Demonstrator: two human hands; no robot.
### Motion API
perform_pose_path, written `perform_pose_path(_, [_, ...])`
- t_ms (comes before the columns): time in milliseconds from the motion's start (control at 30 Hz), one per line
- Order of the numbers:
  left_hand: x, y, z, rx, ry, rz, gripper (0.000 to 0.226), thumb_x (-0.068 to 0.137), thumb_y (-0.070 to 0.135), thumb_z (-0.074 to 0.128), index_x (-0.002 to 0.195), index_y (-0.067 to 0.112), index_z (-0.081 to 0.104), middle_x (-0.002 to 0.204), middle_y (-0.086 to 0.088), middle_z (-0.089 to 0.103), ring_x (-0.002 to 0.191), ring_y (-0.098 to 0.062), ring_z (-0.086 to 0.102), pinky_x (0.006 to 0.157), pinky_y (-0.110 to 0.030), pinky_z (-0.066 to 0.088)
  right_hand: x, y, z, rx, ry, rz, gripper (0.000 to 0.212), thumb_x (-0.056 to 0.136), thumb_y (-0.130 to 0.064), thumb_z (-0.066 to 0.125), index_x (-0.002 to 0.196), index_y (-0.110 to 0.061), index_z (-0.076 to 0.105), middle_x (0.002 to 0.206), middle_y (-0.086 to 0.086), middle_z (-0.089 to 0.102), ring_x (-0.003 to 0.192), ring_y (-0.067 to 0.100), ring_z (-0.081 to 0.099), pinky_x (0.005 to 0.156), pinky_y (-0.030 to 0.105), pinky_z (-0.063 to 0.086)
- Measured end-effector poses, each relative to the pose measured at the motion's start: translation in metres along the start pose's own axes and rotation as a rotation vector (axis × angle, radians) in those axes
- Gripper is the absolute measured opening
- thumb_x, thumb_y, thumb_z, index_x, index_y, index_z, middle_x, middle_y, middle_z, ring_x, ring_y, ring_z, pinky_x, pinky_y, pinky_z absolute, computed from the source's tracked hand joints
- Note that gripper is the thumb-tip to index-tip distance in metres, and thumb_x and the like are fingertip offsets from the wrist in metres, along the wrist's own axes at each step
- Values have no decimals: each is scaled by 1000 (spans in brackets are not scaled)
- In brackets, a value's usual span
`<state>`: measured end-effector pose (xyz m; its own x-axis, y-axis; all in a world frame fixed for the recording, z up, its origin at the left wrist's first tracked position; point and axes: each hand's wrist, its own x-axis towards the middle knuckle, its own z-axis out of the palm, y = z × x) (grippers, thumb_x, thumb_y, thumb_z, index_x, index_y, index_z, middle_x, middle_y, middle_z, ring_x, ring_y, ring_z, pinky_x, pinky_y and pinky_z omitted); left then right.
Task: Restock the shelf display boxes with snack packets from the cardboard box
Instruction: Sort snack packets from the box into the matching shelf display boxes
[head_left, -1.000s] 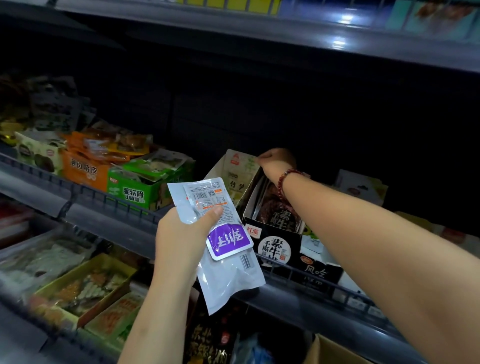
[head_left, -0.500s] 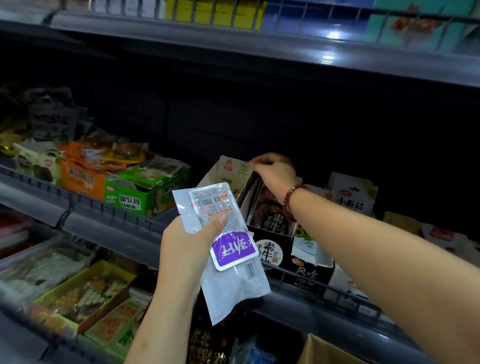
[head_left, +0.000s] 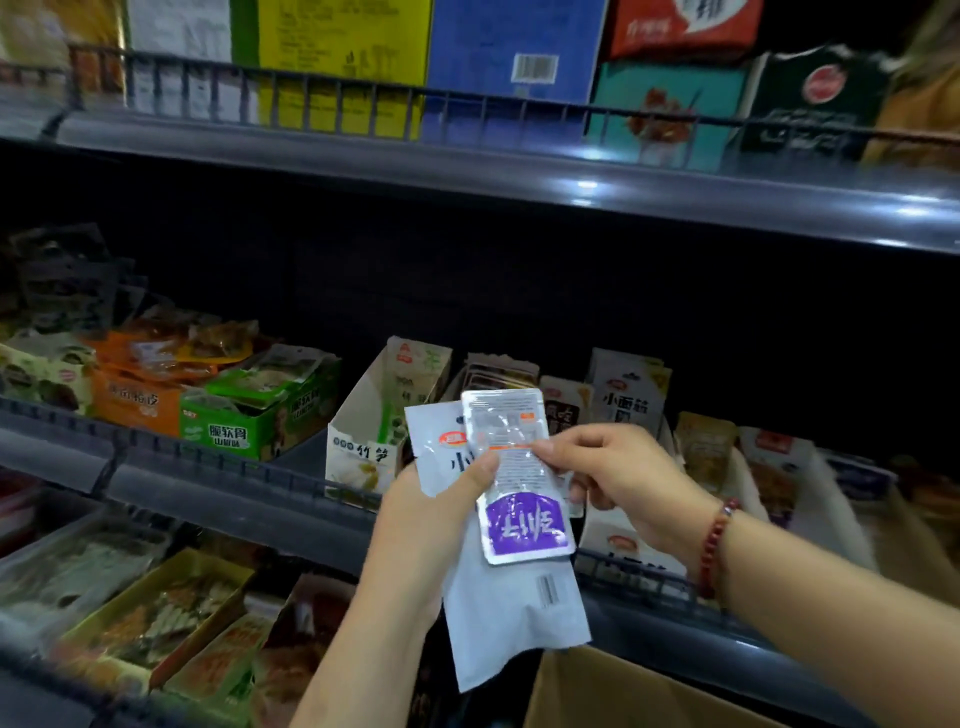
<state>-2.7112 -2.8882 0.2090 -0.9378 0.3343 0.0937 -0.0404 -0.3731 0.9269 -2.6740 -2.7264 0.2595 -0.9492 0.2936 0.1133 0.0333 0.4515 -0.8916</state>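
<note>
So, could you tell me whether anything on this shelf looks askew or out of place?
Yes: the white open-fronted cardboard display box on the middle shelf leans rightward, unlike the upright green display box beside it. Nothing looks spilled or torn.

Counted: two hands, left (head_left: 431, 514) and right (head_left: 618, 478); two flat silvery-white plastic snack packets, one small with purple label (head_left: 511, 467), one larger behind (head_left: 511, 618); one brown cardboard box (head_left: 623, 696); one red beaded bracelet (head_left: 714, 545).
</note>
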Motion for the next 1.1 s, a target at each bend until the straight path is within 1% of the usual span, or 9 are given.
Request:
perform_pose_path(167, [-20, -4, 31, -88, -13, -219, 21, 98, 18, 55, 111, 5, 64, 96, -14, 75, 89, -33, 70, 79, -43, 55, -31, 4, -51, 177, 100, 197, 17, 89, -23, 66, 90, -6, 66, 74, 8, 67, 45, 7, 58, 34, 14, 28])
perform_pose_path(333, [-47, -7, 62, -113, -8, -299, 13, 96, 17, 57, 97, 7, 66, 87, -13, 76, 81, -30, 70, 71, -40, 55, -85, 7, -92, 291, 239, 122, 19, 88, -25, 64, 95, -7, 65, 84, 11, 74, 70, 21, 73, 46, 21, 54])
perform_pose_path(500, [-72, -7, 96, -171, -56, -362, 18, 98, 19, 54, 103, 5, 64, 92, -15, 74, 88, -31, 68, 77, -45, 54, -126, 22, -120, 198, 256, 19, 12, 85, -24, 64, 89, -17, 73, 88, -1, 75, 81, 10, 72, 67, 18, 56])
perform_pose_path(633, [-85, -7, 122, -227, -116, -394, 20, 96, 21, 55, 102, 3, 64, 87, -13, 75, 84, -27, 69, 73, -43, 55, -151, 39, -130, -10, 282, -6, 7, 83, -27, 69, 82, -28, 76, 78, -18, 72, 78, -4, 66, 61, 7, 49])
perform_pose_path(700, [-90, -10, 133, -187, -156, -389, 18, 94, 17, 57, 104, 3, 63, 88, -13, 75, 81, -25, 71, 69, -40, 57, -159, 48, -133, -49, 334, -16, 7, 81, -21, 73, 81, -28, 75, 81, -18, 71, 82, -1, 66, 65, 12, 52])
perform_pose_path(800, [-96, -24, 150, -107, -215, -373, 25, 89, 2, 60, 114, 0, 62, 102, -17, 73, 93, -31, 69, 78, -42, 56, -166, 63, -138, 18, 382, -14, 11, 75, -15, 78, 78, -24, 74, 88, -9, 72, 88, 9, 68, 74, 28, 59])
perform_pose_path(867, [-98, -34, 163, -77, -243, -382, 31, 85, -8, 60, 116, -2, 61, 107, -21, 71, 100, -39, 67, 86, -48, 53, -167, 73, -145, 14, 411, -11, 19, 74, -15, 79, 89, -23, 71, 101, -5, 67, 94, 11, 65, 74, 28, 59])
perform_pose_path(1000, [-94, -53, 191, -20, -264, -391, 29, 81, -12, 64, 106, 1, 65, 102, -18, 73, 96, -39, 68, 86, -50, 54, -161, 87, -174, 106, 423, 76, 70, 78, -15, 75, 139, -23, 41, 124, -7, 53, 93, 5, 61, 63, 18, 54])
perform_pose_path(1100, [-88, -66, 211, 7, -280, -406, 33, 78, -8, 69, 108, 3, 65, 103, -17, 73, 94, -36, 70, 89, -52, 53, -145, 103, -203, 219, 404, 170, 67, 80, -8, 74, 138, -13, 42, 116, -1, 58, 82, 2, 59, 52, 10, 46])
